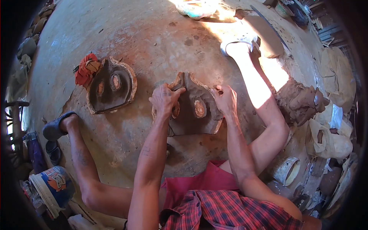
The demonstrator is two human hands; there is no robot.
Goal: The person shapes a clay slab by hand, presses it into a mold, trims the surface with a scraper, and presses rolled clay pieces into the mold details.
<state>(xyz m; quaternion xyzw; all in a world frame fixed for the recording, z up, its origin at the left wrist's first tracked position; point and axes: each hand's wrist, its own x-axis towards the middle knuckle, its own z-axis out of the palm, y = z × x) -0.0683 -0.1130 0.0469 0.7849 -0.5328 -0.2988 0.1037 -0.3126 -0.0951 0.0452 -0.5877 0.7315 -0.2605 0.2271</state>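
Note:
A mould (pixel 214 128) with a rough, pale rim lies on the floor between my legs, lined with dark wet clay (pixel 187 119). Two oval raised parts, one of them a reddish oval (pixel 199 109), stand out of the clay. My left hand (pixel 165 100) grips the mould's upper left edge, its thumb pressed on the clay near the neck. At the upper right edge, my right hand (pixel 225 99) has its fingers curled round the rim, pinching there. Further left rests a similar clay-lined mould (pixel 111 104), with a crumpled red-orange cloth (pixel 85 72) against its upper left side.
A heap of brown clay (pixel 301 101) sits beyond my right leg. A printed bucket (pixel 53 188) stands lower left, a white tub (pixel 288 171) lower right. At the top is a pale basin (pixel 196 8). Sacks (pixel 337 76) line the right side.

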